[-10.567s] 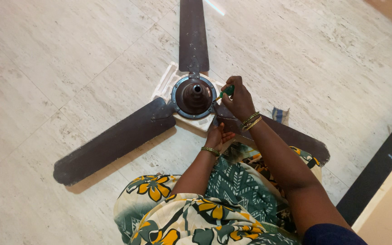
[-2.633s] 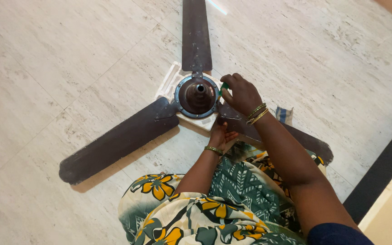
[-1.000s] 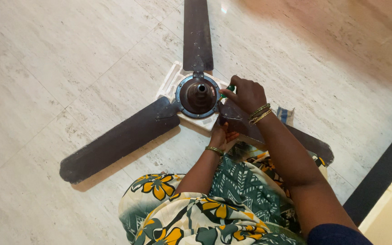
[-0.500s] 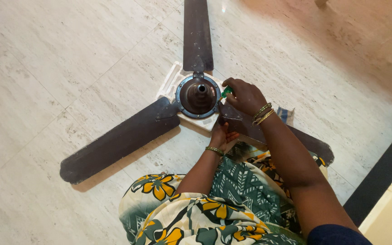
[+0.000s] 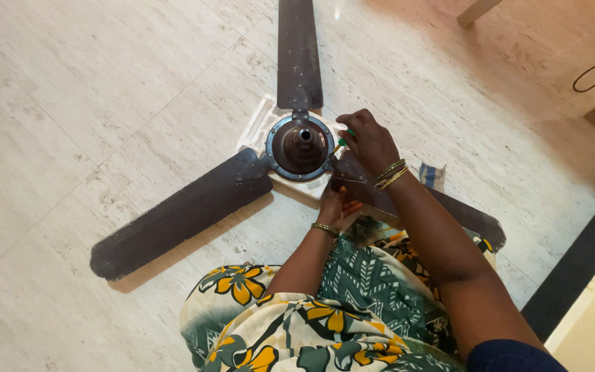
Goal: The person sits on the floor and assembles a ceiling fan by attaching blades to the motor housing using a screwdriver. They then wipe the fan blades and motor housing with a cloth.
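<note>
A brown three-bladed ceiling fan (image 5: 297,148) lay on the pale stone floor (image 5: 91,103). The right hand (image 5: 370,141) gripped a green-handled screwdriver (image 5: 342,142) at the hub; the left hand (image 5: 339,207) clasped the blade beneath.

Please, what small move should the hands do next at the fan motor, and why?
Probably keep turning the green-handled screwdriver in the right hand while the left hand steadies the near blade. The tip sits where that blade meets the motor hub, and the blade is not yet off.
</note>
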